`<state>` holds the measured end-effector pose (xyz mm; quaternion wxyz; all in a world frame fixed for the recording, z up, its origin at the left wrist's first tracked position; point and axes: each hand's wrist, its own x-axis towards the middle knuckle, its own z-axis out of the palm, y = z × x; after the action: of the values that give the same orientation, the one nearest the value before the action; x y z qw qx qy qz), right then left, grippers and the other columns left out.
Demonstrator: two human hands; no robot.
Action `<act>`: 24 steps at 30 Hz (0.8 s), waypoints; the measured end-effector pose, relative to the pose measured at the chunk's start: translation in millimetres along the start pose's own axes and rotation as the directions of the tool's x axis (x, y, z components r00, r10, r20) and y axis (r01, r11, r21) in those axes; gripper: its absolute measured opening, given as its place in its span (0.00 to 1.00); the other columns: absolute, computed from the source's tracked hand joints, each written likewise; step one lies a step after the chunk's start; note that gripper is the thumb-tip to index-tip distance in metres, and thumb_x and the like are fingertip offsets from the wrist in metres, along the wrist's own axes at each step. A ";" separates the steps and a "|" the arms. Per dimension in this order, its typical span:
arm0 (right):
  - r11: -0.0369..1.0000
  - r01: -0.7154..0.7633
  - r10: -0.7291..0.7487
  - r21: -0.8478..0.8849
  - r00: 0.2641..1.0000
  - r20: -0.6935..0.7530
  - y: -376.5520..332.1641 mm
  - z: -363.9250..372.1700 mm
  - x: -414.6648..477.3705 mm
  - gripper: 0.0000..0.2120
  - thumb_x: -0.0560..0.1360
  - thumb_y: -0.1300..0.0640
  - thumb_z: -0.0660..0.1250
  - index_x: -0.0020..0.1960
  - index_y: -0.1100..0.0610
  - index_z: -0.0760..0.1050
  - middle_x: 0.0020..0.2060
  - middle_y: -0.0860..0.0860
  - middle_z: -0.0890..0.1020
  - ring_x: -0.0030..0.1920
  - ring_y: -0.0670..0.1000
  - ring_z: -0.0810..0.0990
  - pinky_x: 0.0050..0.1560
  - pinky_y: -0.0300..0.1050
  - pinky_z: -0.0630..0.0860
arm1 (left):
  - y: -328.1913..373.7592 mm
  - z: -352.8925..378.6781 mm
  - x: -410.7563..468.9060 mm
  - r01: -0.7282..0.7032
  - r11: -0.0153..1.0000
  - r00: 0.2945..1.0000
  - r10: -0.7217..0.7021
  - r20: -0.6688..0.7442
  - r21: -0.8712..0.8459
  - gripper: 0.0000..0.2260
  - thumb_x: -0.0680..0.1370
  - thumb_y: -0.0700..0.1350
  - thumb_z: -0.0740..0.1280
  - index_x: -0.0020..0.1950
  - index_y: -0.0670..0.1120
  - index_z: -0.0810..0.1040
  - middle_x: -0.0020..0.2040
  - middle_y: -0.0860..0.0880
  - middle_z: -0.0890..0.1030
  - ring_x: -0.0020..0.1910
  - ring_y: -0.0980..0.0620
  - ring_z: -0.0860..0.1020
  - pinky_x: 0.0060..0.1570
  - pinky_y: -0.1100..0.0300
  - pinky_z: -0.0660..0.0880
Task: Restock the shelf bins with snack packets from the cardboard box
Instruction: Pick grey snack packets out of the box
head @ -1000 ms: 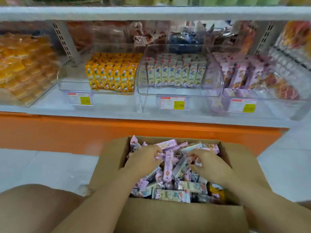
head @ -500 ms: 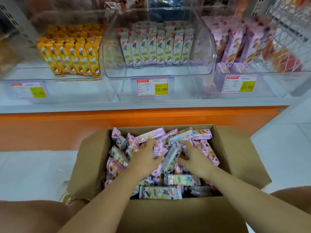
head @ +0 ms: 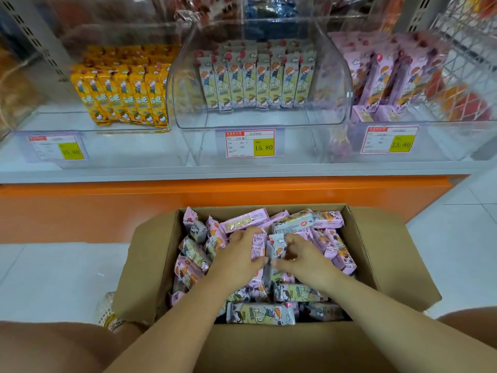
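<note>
The person crouches before the open cardboard box point(head: 382, 254), which sits on the floor point(head: 53, 273) just in front of the shelf point(head: 242, 172), and both hands are down among the packets point(head: 259, 313) heaped inside it; this looks to me like the gathering step, picking stock out of the box before any of it goes up; the left hand point(head: 235, 258) has its fingers curled over and its thumb under a pink packet point(head: 256, 247), gripping it near the middle of the heap; the right hand point(head: 305, 262) is curled likewise, fingers and thumb pinching a grey packet point(head: 274, 249) that stands on end just beside the pink one; the two hands nearly touch at the thumbs; the box holds pink and grey packets jumbled together, so the next move, as I judge it, calls for keeping the colours apart, lifting each handful clear of the loose pile without dragging neighbours out, and carrying it up and forward to the matching bin; the grey ones belong in the middle bin point(head: 347, 87), a clear tub where a row of the same packets stands upright at the back with bare room in front; the pink ones match the right bin point(head: 443, 138); the left bin point(head: 129, 141) holds yellow packets; a price tag point(head: 250, 144) fronts each bin; the shelf is pale, with an orange panel point(head: 94, 211) below it and the floor white-tiled to either side; a wire basket point(head: 470, 49) stands at the far right, its contents too blurred to name.
</note>
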<state>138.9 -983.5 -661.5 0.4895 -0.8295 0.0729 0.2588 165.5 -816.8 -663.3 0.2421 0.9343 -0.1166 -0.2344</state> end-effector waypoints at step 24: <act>0.996 -0.087 0.080 -0.004 0.928 -0.363 6.2 -47.9 39.1 0.24 0.78 0.49 0.63 0.71 0.56 0.65 0.66 0.59 0.72 0.59 0.58 0.74 0.53 0.45 0.71 | 23.1 -33.4 -12.8 0.023 0.858 0.992 -0.082 -0.091 -0.514 0.24 0.78 0.50 0.67 0.71 0.54 0.62 0.60 0.54 0.74 0.50 0.62 0.74 0.41 0.73 0.67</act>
<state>187.2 -1022.2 -667.4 0.4479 -0.8640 0.1947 0.1226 168.5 -819.0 -620.9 0.4810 0.8507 -0.0111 -0.2117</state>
